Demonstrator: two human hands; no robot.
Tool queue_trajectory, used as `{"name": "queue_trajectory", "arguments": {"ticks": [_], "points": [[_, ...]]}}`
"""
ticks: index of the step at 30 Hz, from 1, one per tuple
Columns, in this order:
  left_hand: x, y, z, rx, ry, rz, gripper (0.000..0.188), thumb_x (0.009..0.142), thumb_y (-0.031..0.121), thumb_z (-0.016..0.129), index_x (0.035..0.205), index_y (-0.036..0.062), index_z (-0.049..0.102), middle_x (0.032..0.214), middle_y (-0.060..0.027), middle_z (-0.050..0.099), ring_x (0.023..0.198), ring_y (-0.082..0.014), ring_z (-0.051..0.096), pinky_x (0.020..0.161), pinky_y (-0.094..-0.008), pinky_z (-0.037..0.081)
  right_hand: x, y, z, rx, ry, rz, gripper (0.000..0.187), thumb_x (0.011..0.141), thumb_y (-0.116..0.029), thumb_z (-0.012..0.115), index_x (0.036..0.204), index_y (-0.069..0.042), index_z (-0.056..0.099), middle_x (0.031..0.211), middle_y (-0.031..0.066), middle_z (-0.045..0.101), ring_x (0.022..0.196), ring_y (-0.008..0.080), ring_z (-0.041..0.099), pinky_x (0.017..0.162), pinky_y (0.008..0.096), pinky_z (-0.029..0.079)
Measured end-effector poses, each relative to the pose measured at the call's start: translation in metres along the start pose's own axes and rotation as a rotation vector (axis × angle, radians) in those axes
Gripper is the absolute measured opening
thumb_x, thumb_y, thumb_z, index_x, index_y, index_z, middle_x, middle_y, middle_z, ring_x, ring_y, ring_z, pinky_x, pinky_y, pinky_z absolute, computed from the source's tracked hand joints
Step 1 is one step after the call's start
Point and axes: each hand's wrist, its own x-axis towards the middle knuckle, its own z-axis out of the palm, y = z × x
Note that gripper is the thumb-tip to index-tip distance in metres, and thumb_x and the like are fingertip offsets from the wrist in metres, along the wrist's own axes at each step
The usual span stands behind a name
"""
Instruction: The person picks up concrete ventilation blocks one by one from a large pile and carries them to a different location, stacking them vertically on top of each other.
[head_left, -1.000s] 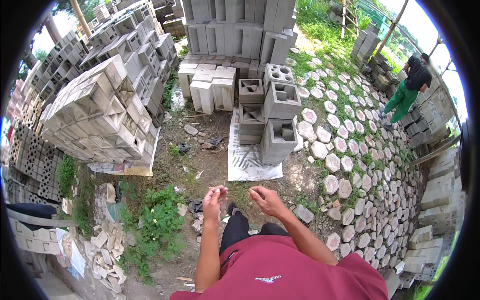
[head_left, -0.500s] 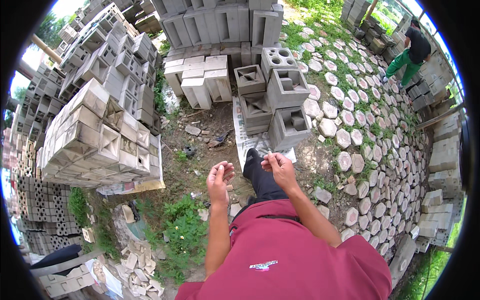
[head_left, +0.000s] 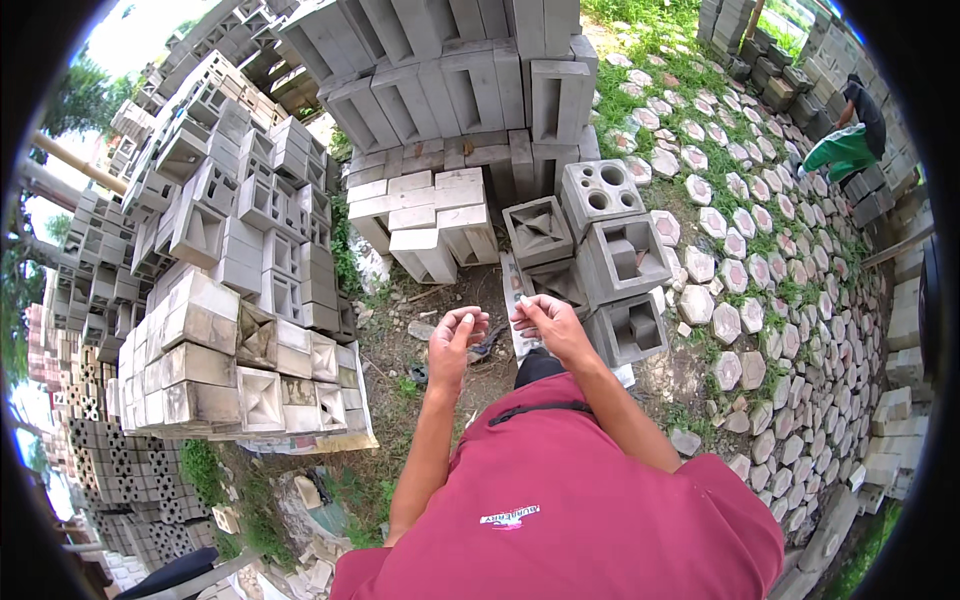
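In front of my chest my left hand (head_left: 459, 336) is raised, its fingers loosely bent and nothing visible in it. Level with it, my right hand (head_left: 553, 328) has its thumb near its bent fingers, also with nothing visible in it. A narrow gap parts the two hands. Just beyond my right hand stand grey hollow blocks: one with a slanted inner web (head_left: 540, 229), a square-holed block (head_left: 627, 258), and one with round holes (head_left: 602, 189) on top. My right forearm partly hides the lower block (head_left: 630, 330).
On the left stands a pale block stack (head_left: 205, 365), with taller block piles behind it. Whitish blocks (head_left: 425, 215) stand ahead before a high grey block wall (head_left: 450, 100). Hexagonal pavers (head_left: 760, 270) cover the right ground. A person in green trousers (head_left: 845, 145) bends at the far right.
The view has tilted upward, so the blocks sit lower and nearer my hands. Both hands stay raised and apart. The far person has bent further down.
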Motion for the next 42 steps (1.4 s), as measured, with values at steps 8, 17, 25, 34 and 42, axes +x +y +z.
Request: {"name": "queue_trajectory", "arguments": {"ticks": [8,17,25,34,42], "points": [[0.128,0.027,0.001,0.003,-0.063,-0.109,0.022,0.097,0.018,0.051,0.11,0.0028,0.061,0.103,-0.0082,0.066,0.094,-0.0152,0.063,0.082,-0.0301,0.05,0.081,-0.032,-0.003,0.007,0.098,0.084,0.025,0.096,-0.026,0.057,0.099,-0.002,0.062,0.089,0.0049,0.068,0.078,0.0096,0.063,0.069,0.0235,0.049],[0.301,0.056,0.034,0.174,-0.518,-0.231,0.025,0.096,0.022,0.053,0.112,0.0033,0.06,0.105,-0.0083,0.066,0.097,-0.0153,0.061,0.086,-0.0313,0.048,0.123,-0.009,-0.039,-0.058,0.828,-0.136,0.019,0.094,-0.016,0.059,0.1,0.002,0.062,0.087,0.0059,0.067,0.077,0.0089,0.061,0.072,0.024,0.05],[0.461,0.088,0.06,0.362,-0.929,-0.241,0.028,0.097,0.023,0.052,0.113,0.0018,0.06,0.107,-0.0091,0.066,0.1,-0.0155,0.061,0.087,-0.0306,0.047,0.197,0.022,0.0,-0.005,1.369,-0.133,0.025,0.094,-0.021,0.059,0.101,0.002,0.061,0.088,0.0078,0.068,0.079,0.0114,0.063,0.072,0.0254,0.05],[0.614,-0.168,0.02,1.007,-0.985,-0.162,0.062,0.091,0.047,0.057,0.124,-0.005,0.052,0.124,-0.022,0.056,0.119,-0.0281,0.052,0.102,-0.0375,0.038,0.35,0.194,-0.029,-0.158,1.593,0.245,0.067,0.085,-0.039,0.068,0.129,0.005,0.042,0.115,0.0255,0.057,0.107,0.0342,0.058,0.092,0.0419,0.046],[0.685,-0.345,0.047,0.888,-1.107,-0.407,0.079,0.093,0.063,0.029,0.143,0.0032,0.028,0.148,-0.0152,0.029,0.138,-0.0257,0.027,0.112,-0.037,0.021,0.443,0.309,-0.133,0.071,1.662,0.182,0.091,0.091,-0.057,0.051,0.144,0.009,0.019,0.148,0.0279,0.028,0.138,0.0349,0.029,0.112,0.0388,0.025]]}}
